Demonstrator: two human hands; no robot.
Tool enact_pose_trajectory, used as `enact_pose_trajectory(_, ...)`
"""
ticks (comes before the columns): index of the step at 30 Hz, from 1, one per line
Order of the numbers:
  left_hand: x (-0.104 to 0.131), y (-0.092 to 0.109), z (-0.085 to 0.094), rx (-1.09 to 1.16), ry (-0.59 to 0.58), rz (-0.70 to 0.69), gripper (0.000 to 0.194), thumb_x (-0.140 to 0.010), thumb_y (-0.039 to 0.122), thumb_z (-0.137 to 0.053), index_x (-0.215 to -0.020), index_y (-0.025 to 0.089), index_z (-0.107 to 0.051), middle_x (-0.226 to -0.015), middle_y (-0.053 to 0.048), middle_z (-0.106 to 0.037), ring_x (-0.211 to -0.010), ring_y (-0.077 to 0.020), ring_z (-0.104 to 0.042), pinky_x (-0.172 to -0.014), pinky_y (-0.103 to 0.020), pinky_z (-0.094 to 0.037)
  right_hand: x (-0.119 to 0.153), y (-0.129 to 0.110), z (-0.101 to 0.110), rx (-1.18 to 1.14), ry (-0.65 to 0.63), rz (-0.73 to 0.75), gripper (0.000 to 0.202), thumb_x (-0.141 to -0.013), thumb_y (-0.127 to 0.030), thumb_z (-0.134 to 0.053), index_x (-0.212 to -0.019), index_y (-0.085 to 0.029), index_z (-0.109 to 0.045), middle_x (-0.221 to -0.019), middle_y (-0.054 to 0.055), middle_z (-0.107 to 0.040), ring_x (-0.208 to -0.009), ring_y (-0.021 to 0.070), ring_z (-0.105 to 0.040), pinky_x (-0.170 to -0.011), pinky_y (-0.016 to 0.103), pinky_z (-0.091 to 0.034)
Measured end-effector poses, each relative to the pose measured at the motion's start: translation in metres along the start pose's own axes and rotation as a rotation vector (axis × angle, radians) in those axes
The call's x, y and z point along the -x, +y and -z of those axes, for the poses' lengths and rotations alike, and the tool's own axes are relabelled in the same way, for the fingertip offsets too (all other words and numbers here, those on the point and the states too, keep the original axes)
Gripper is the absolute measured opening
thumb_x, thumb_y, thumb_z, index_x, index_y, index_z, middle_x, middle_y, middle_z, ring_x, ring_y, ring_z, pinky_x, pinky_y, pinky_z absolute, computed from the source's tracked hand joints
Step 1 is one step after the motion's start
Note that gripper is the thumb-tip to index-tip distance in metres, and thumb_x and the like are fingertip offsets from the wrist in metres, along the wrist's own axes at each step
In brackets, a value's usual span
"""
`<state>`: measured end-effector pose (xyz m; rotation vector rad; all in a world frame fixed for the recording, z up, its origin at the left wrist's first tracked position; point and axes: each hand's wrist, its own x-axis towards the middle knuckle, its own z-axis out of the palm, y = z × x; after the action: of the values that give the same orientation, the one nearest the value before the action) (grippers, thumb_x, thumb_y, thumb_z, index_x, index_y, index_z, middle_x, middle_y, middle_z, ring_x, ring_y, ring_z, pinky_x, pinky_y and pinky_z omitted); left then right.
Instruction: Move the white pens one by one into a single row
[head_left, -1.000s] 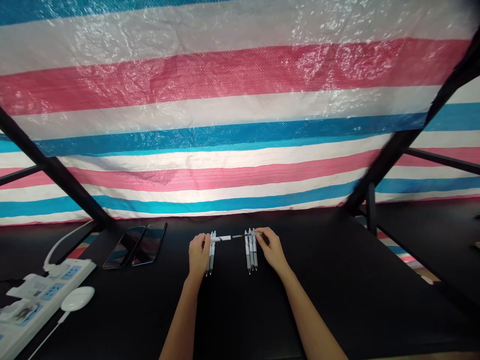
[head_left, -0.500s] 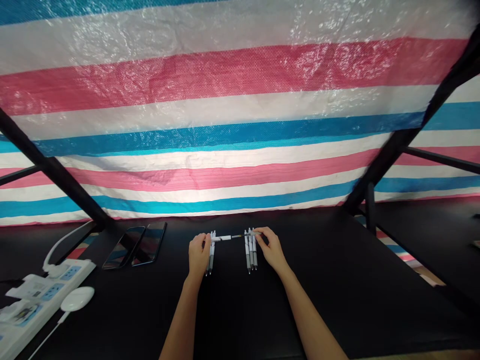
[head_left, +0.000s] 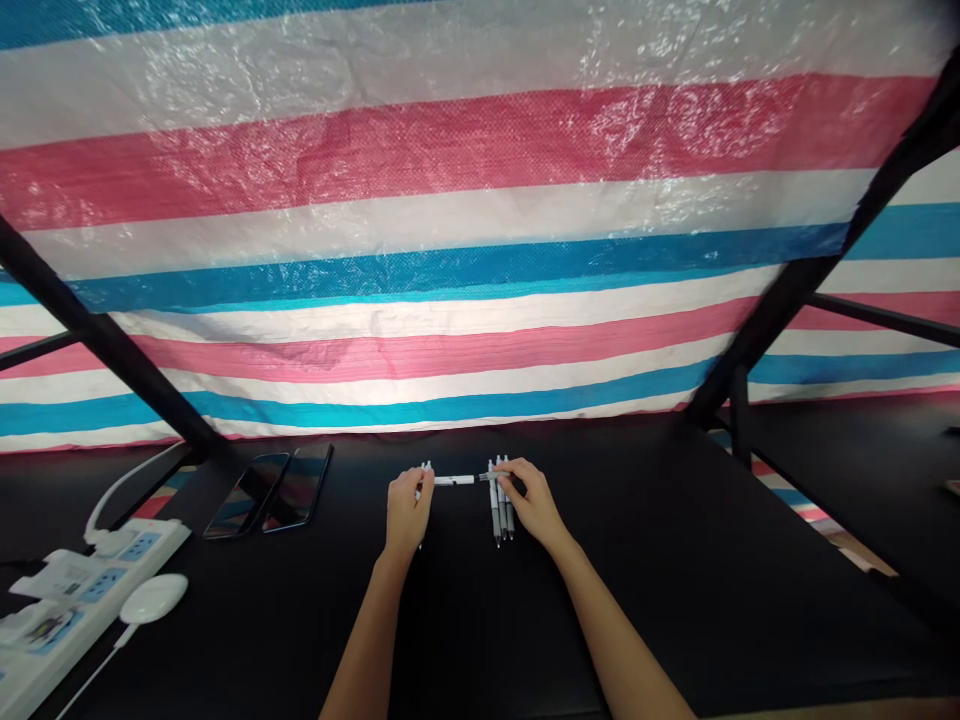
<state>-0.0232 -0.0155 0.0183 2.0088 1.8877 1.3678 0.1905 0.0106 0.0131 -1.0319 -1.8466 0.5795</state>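
Observation:
My left hand (head_left: pixel 407 508) pinches a white pen barrel (head_left: pixel 456 480) that lies sideways and points right. In the fingers of my right hand (head_left: pixel 531 498) is a grey pen grip section (head_left: pixel 491 476), lined up with the barrel's end. A small gap shows between the two parts. Beneath my right fingertips, several white-and-grey pens (head_left: pixel 496 515) lie side by side on the black tabletop (head_left: pixel 465 620). More pens (head_left: pixel 427 466) lie under my left hand, mostly hidden by it.
Two dark phones (head_left: pixel 300 488) lie to the left. Nearer on that side are a white power strip (head_left: pixel 142 560) with plugs and a round white charger (head_left: pixel 154 598) on a cable. Black frame bars (head_left: pixel 150 375) stand either side, before a striped plastic sheet (head_left: pixel 450 350).
My left hand has moved right with the barrel, and my right hand slightly left. The thin refill seen between the hands is now out of sight, with the parts close together.

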Motion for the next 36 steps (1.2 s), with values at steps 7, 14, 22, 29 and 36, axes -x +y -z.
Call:
enact_pose_trajectory(7, 0.0004, -0.0013, -0.0011, 0.002, -0.025, -0.004, 0.035, -0.088, 0.032, -0.036, -0.055, 0.021, -0.036, -0.055, 0.002, -0.042, -0.055, -0.0130, -0.045, -0.058, -0.027, -0.033, 0.0022, -0.0046, -0.0070, 0.042, -0.048, -0.003, 0.020, -0.088, -0.031, -0.047, -0.096, -0.024, -0.065, -0.088, 0.005, -0.063, -0.086, 0.0210, -0.057, -0.079, 0.035, -0.041)
enact_pose_trajectory(14, 0.0009, -0.0025, -0.0022, 0.011, -0.047, -0.025, 0.035, -0.089, 0.033, -0.036, -0.056, 0.021, -0.035, -0.055, 0.002, -0.041, -0.056, -0.0133, -0.045, -0.059, -0.027, -0.033, 0.0011, -0.0056, -0.0068, 0.053, -0.048, 0.002, 0.022, -0.090, -0.033, -0.045, -0.086, -0.022, -0.064, -0.082, 0.005, -0.064, -0.081, 0.0203, -0.057, -0.075, 0.032, -0.041)
enact_pose_trajectory(22, 0.0008, -0.0002, -0.0011, 0.021, -0.044, -0.028, 0.035, -0.089, 0.034, -0.035, -0.057, 0.021, -0.035, -0.056, 0.002, -0.042, -0.057, -0.0136, -0.045, -0.061, -0.028, -0.033, 0.0015, -0.0060, -0.0065, 0.045, -0.044, -0.048, 0.027, -0.090, -0.035, -0.041, -0.097, -0.022, -0.064, -0.074, 0.002, -0.063, -0.070, 0.0180, -0.058, -0.072, 0.031, -0.043)
enact_pose_trajectory(29, -0.0008, -0.0003, 0.0038, 0.031, 0.012, 0.034, 0.036, -0.089, 0.034, -0.035, -0.055, 0.021, -0.032, -0.054, 0.003, -0.038, -0.054, -0.0126, -0.042, -0.057, -0.026, -0.031, 0.0014, -0.0012, -0.0037, -0.066, -0.017, -0.055, 0.023, -0.078, -0.026, -0.056, -0.100, -0.021, -0.059, -0.076, 0.000, -0.062, -0.070, 0.0167, -0.059, -0.074, 0.030, -0.045)
enact_pose_trajectory(36, -0.0011, 0.0033, 0.0054, 0.044, 0.034, 0.041, 0.037, -0.088, 0.033, -0.036, -0.054, 0.021, -0.031, -0.053, 0.004, -0.036, -0.052, -0.0120, -0.041, -0.057, -0.026, -0.031, 0.0004, 0.0015, -0.0005, 0.000, -0.037, -0.054, 0.019, -0.085, -0.033, -0.049, -0.082, -0.021, -0.063, -0.072, 0.002, -0.062, -0.072, 0.0186, -0.058, -0.073, 0.031, -0.043)
